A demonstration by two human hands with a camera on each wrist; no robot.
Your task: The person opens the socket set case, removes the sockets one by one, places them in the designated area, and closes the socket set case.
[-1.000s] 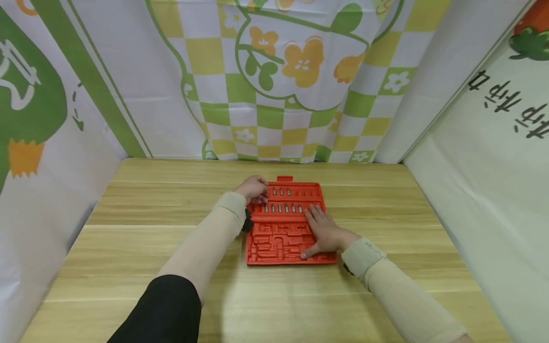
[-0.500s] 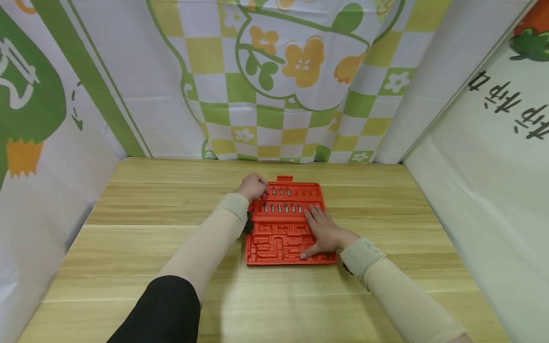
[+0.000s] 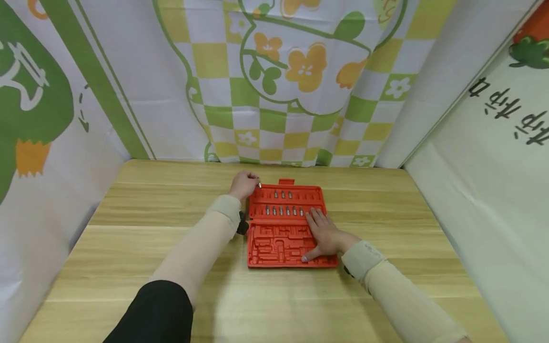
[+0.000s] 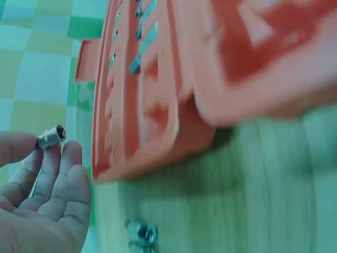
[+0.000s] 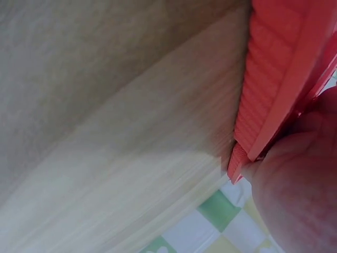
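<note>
My left hand (image 3: 243, 185) is at the far left corner of an open red plastic case (image 3: 279, 223). Between thumb and fingertips it pinches a small shiny metal socket (image 4: 51, 137), whose hollow end faces the case in the left wrist view. Several small metal bits (image 3: 280, 210) stand in a row across the case's far half, with three more (image 3: 283, 194) in the row behind. The near half has moulded recesses. My right hand (image 3: 328, 237) lies with spread fingers on the right side of the case; the right wrist view shows its palm at the red edge.
In the left wrist view, loose metal sockets (image 4: 142, 234) lie on the wooden table (image 3: 171, 200) beside the case's left side. A latch tab (image 3: 286, 181) sticks out from the far edge. Behind the table hangs a checked, flowered curtain (image 3: 261, 119).
The left hand has moved up and left from the case's back row to its corner, bringing the socket into sight. The right hand stays in place; the head view has shifted slightly.
</note>
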